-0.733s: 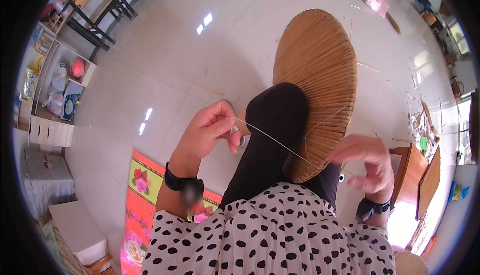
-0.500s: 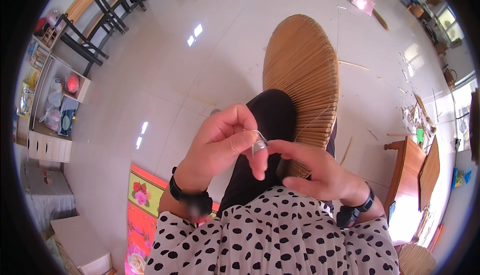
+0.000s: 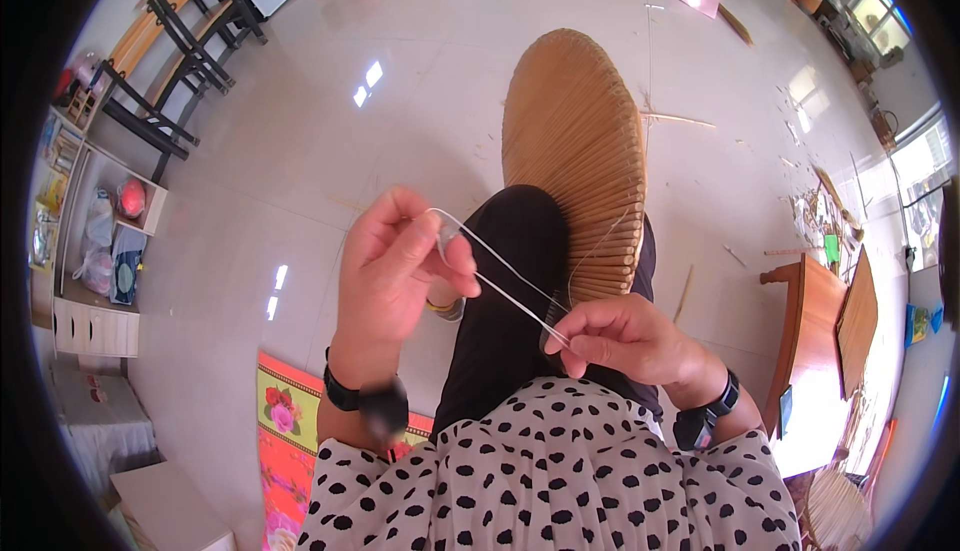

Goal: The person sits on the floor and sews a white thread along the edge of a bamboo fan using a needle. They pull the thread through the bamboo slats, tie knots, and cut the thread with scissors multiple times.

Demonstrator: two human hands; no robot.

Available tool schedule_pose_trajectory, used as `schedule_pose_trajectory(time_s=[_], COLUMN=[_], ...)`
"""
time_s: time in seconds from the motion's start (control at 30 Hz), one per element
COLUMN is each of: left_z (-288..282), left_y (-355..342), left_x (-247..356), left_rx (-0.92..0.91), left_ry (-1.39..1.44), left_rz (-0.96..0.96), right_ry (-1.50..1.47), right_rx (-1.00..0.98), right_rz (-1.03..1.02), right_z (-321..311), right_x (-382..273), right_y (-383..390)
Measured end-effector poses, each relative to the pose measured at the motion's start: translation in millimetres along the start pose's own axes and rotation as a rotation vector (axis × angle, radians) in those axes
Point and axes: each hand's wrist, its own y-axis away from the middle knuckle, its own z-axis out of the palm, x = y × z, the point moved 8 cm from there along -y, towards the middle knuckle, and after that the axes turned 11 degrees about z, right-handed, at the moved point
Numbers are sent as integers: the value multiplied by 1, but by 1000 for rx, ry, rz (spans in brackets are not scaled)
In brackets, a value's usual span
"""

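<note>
A white thread (image 3: pixel 517 304) stretches as a narrow loop between my two hands, above my left thigh. My left hand (image 3: pixel 385 271) pinches one end of it between thumb and finger; a silvery thimble ring (image 3: pixel 447 237) sits on one of its fingers. Lower and to the right, the fingertips of my right hand (image 3: pixel 628 339) are closed on the other end; whether a needle is there too is too small to tell. Against my legs leans a large oval fan (image 3: pixel 572 116) of tan stalks, stitched along its edge. A fine thread hangs across its lower ribs.
Loose stalks (image 3: pixel 683 296) and scraps lie on the tiled floor to the right, near a brown wooden stool (image 3: pixel 795 336). A bright floral mat (image 3: pixel 290 421) lies at the lower left. Shelves (image 3: pixel 95 326) line the left side, with dark chairs (image 3: pixel 150 123) beyond.
My hands have moved apart from their meeting point, the right one down and toward me, drawing the thread out into a loop. The right fingers have closed into a pinch.
</note>
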Motion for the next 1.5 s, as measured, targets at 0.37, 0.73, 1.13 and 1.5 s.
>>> schedule_pose_trajectory(time_s=[0.37, 0.73, 1.13, 1.5], left_z=[-13, 107, 55, -185], left_y=[-5, 43, 16, 44], left_x=[21, -10, 17, 167], left_rx=[208, -675, -422, 740], left_ry=[-823, -958, -1168, -780], left_rz=[336, 713, 531, 773], right_ry=[3, 110, 294, 706], right_rx=[181, 245, 788, 824], right_rz=[-111, -63, -366, 107], right_z=[-20, -14, -52, -81], right_x=[-13, -18, -38, 32], right_y=[15, 15, 48, 46])
